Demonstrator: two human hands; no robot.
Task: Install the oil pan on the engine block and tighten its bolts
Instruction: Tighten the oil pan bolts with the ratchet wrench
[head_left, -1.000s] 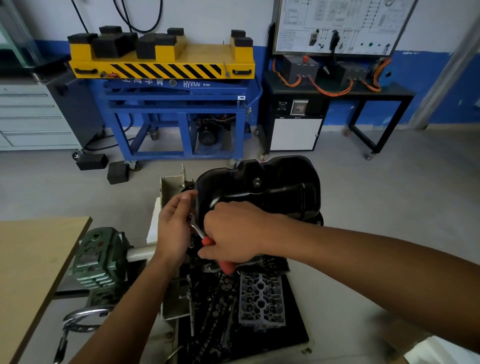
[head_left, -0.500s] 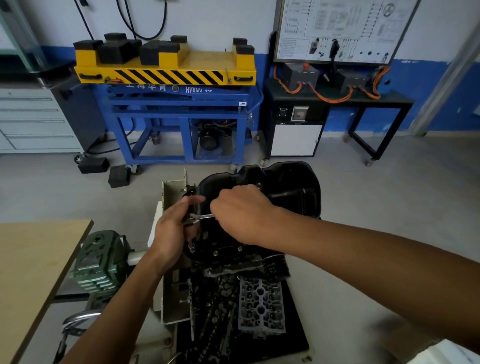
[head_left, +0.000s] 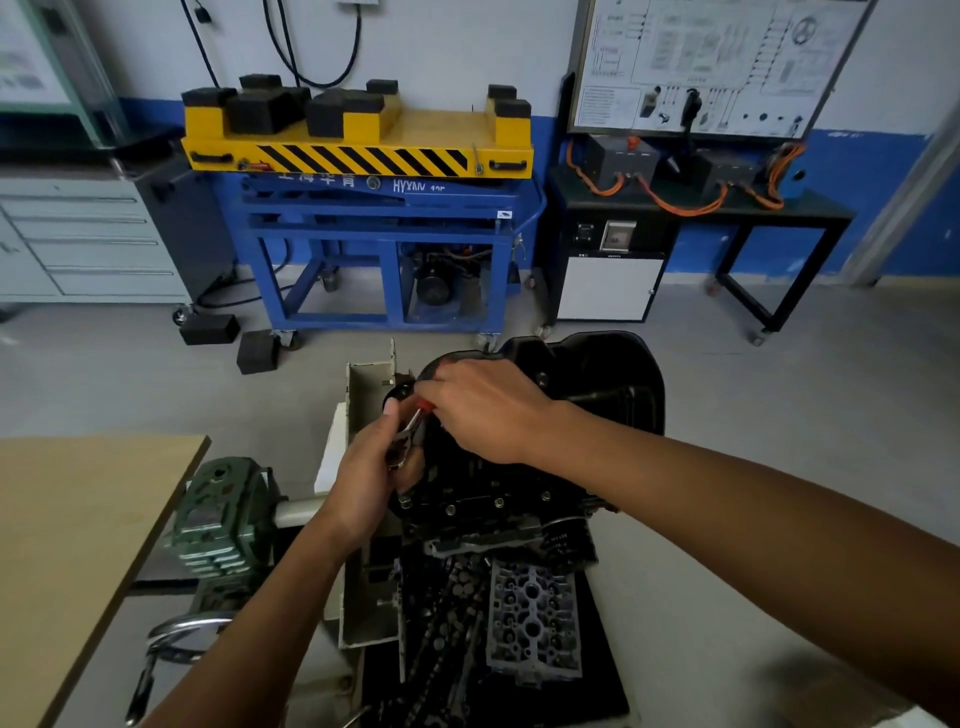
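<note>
At the oil pan's (head_left: 597, 374) 9 o'clock rim, the left hand (head_left: 371, 478) pinches the ratchet (head_left: 413, 423) at its head, while the handle slants toward 1 o'clock into the curled fingers of the right hand (head_left: 483, 410).

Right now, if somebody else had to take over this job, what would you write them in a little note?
Left hand: its grip steadies the head of the ratchet at the left edge of the oil pan.
Right hand: its grip is round the ratchet's red handle.
Things: the oil pan sits on the engine block.
Done: the pan is in place, and bolts show along its near edge.
Left: tighten the bolt under the ratchet, then check the others. Which ones are already tight cannot be told.
</note>
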